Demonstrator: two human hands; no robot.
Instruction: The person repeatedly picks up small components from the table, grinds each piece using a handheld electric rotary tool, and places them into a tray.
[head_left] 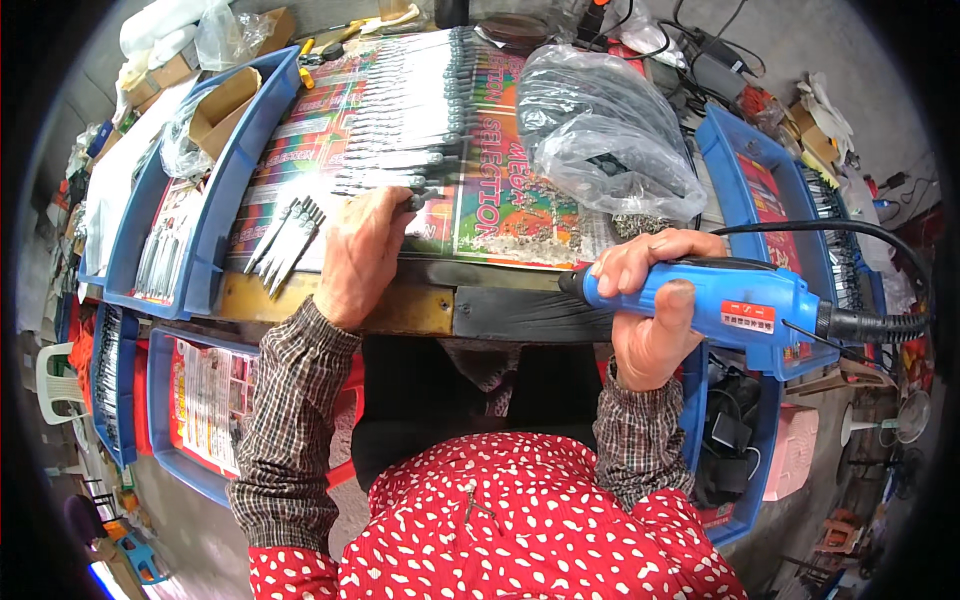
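Observation:
My right hand (650,290) is wrapped round a blue electric screwdriver (725,300), whose black nose points left over the table's front edge. A black cable runs from its rear. My left hand (362,245) is at the near end of a long row of slim white-and-grey pens (415,110). Its thumb and fingers are pinched at the dark end of a pen (416,202); most of that pen is hidden. Left of this hand lies a small loose bunch of similar pens (285,243), fanned on the printed sheet.
A clear plastic bag of dark parts (610,130) sits right of the row. Small grey bits (535,235) are scattered before it. Blue trays (205,245) flank the table; a blue bin (190,470) stands lower left. The black cable (850,228) arches at the right.

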